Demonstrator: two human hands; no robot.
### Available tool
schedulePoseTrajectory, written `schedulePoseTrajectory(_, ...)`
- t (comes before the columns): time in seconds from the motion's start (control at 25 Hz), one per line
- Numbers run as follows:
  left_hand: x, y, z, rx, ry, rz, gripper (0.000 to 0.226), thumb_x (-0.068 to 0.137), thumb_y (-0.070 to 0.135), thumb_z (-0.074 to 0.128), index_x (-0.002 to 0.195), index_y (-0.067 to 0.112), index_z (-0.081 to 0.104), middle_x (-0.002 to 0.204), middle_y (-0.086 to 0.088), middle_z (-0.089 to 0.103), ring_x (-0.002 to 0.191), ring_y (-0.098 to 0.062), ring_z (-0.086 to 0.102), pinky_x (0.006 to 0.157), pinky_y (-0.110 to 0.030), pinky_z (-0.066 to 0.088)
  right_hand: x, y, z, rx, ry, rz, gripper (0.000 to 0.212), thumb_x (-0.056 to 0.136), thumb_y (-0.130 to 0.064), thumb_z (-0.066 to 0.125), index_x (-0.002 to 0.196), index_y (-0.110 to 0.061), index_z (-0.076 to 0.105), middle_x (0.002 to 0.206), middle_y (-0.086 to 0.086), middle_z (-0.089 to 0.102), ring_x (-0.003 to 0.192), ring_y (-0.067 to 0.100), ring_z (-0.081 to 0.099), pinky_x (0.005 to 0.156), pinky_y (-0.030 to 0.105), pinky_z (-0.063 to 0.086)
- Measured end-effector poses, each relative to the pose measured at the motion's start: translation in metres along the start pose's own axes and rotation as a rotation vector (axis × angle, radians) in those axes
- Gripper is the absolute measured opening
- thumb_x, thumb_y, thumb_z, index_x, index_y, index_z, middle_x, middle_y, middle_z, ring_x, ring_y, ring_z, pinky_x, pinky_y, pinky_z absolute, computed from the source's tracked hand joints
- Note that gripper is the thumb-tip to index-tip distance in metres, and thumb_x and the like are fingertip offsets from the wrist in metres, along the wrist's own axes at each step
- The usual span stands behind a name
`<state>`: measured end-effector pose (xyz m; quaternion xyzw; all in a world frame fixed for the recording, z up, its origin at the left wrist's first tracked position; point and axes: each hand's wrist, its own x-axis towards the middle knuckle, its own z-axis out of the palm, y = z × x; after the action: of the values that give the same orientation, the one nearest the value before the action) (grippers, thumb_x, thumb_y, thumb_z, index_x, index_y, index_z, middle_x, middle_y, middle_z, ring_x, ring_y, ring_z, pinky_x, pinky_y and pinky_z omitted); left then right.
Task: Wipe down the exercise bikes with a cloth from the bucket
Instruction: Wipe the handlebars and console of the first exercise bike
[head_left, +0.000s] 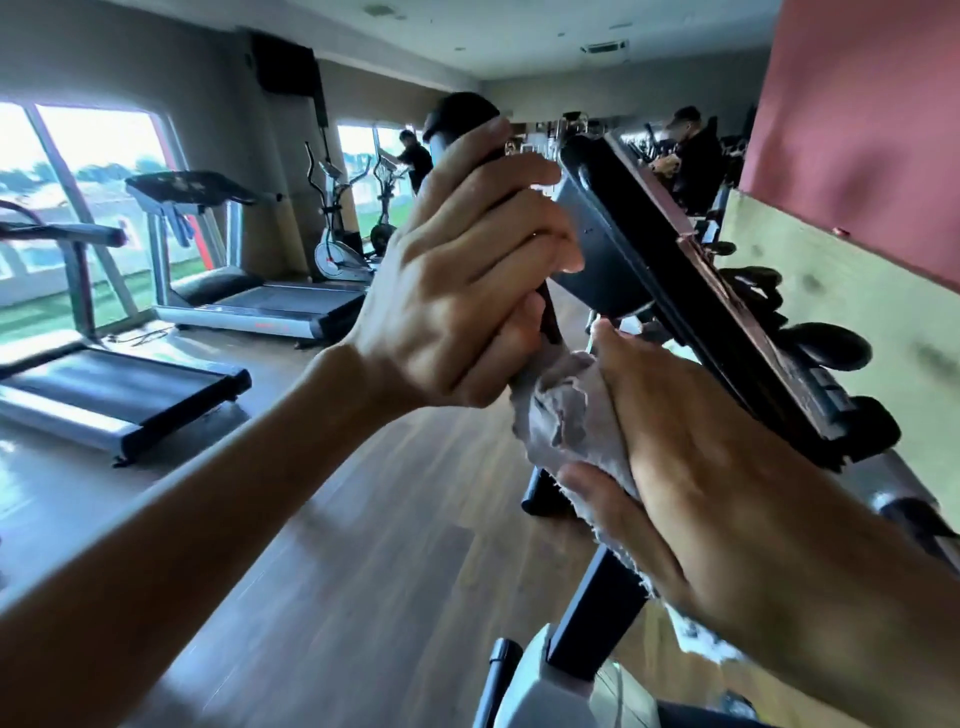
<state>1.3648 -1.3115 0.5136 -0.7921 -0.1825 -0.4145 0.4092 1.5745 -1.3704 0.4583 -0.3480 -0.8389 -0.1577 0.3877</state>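
Observation:
An exercise bike fills the right half of the head view, with its black console (670, 254) tilted and a dark upright post (597, 618) below it. My left hand (467, 280) is wrapped around the bike's black handlebar grip (460, 117), which sticks up above my fingers. My right hand (675, 467) presses a crumpled grey cloth (566, 415) against the handlebar stem just under the console. The stem is mostly hidden by the cloth and both hands. No bucket is in view.
Two treadmills (244, 291) stand along the windows at left, with elliptical trainers (337, 239) behind them. More bikes (821, 343) line the right wall. Two people are at the far end of the room. Wooden floor (363, 519) stretches between the rows.

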Motion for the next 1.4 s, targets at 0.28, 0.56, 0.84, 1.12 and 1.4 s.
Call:
schedulePoseTrajectory(0.28,0.007,0.016,-0.015,0.208,-0.279,-0.056,0.035,0.093,0.007,0.039,0.1,-0.007,0.071,0.105,-0.023,0.07,0.109,-0.042,0.063,0.113,-0.055,0.035,0.005,0.011,0.003,0.103,-0.141,-0.039,0.07,0.099,-0.043,0.038,0.14,0.014,0.043,0.128,0.029,0.059,0.121,0.037,0.058,0.102,0.029,0.038)
schedulePoseTrajectory(0.56,0.02,0.038,-0.033,0.297,-0.506,-0.233,0.053,0.105,0.021,0.024,0.119,-0.005,0.068,0.125,-0.02,0.067,0.134,-0.038,0.053,0.125,-0.053,0.022,-0.02,0.023,-0.001,0.142,-0.143,-0.135,0.07,0.096,-0.037,0.04,0.141,0.016,0.039,0.133,0.033,0.053,0.125,0.041,0.055,0.107,0.043,0.047)
schedulePoseTrajectory(0.84,0.03,0.036,-0.049,0.253,-0.592,-0.239,0.041,0.109,0.02,0.036,0.125,-0.002,0.067,0.137,-0.018,0.063,0.141,-0.036,0.047,0.125,-0.05,0.023,0.006,0.016,0.001,0.229,-0.231,-0.105,0.068,0.097,-0.037,0.039,0.142,0.015,0.038,0.132,0.034,0.052,0.123,0.044,0.052,0.107,0.044,0.043)
schedulePoseTrajectory(1.12,0.026,0.047,-0.038,0.238,-0.558,-0.344,0.035,0.105,0.014,0.043,0.123,-0.002,0.068,0.141,-0.016,0.06,0.145,-0.036,0.041,0.126,-0.05,0.021,-0.004,0.029,-0.014,0.286,-0.459,-0.058,0.07,0.103,-0.038,0.042,0.154,0.003,0.016,0.149,0.019,0.034,0.136,0.03,0.032,0.111,0.027,0.02)
schedulePoseTrajectory(1.4,0.026,0.052,-0.039,0.254,-0.553,-0.376,0.035,0.103,0.015,0.043,0.123,0.0,0.068,0.14,-0.016,0.061,0.145,-0.035,0.04,0.125,-0.045,0.015,-0.02,0.066,-0.035,0.53,-0.698,-0.114,0.073,0.102,-0.036,0.049,0.159,-0.013,0.011,0.152,0.003,0.033,0.145,0.012,0.027,0.118,0.023,0.02)
